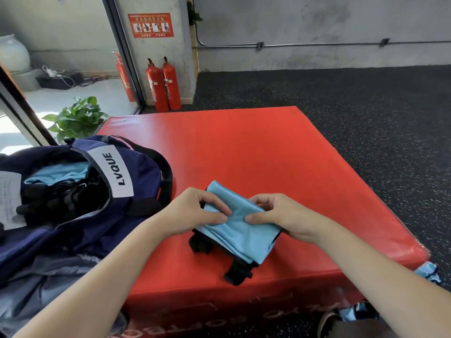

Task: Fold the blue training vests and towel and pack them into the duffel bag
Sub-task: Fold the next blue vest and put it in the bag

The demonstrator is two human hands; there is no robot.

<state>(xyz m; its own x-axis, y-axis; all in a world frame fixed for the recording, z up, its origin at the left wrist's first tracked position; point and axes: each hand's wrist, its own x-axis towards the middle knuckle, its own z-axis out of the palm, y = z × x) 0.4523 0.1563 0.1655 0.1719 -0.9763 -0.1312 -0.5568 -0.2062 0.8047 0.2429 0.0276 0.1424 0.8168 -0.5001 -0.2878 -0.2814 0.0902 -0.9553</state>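
A folded light blue training vest [244,236] with black trim and straps lies on the red mat [256,154], near its front edge. My left hand [195,211] pinches the vest's left upper edge, and my right hand [275,213] grips its right side, thumb on top. The navy duffel bag [136,172] labelled LVQUE stands open at the left, with another light blue cloth [58,173] and black items inside. More light blue fabric [427,270] hangs off the mat's right front corner.
Two red fire extinguishers [163,84] stand by the pillar beyond the mat, a third sits behind the glass. A potted green plant [78,118] is behind the bag. Dark speckled rubber floor [353,106] surrounds the mat.
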